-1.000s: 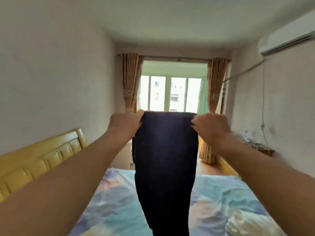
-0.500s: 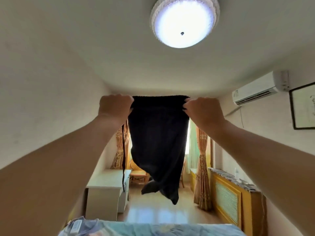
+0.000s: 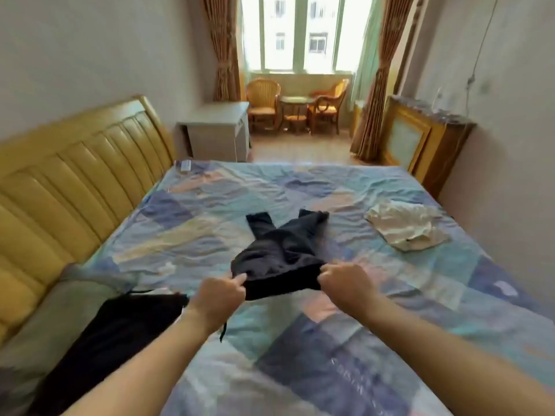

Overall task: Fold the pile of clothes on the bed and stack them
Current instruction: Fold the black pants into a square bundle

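Your left hand (image 3: 220, 291) and right hand (image 3: 342, 280) each pinch a waistband corner of the dark shorts (image 3: 279, 253), keeping it taut so the legs, beyond your grip, lie flat on the bed (image 3: 390, 340), probably for folding.

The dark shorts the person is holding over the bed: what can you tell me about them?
The dark shorts look like soft black or charcoal knit fabric. The two legs point away towards the window and lie spread on the patchwork bedsheet, with the middle bunched. The waistband end is lifted slightly, pinched at its corners by the left hand and right hand. A dark cord hangs beneath the left hand.
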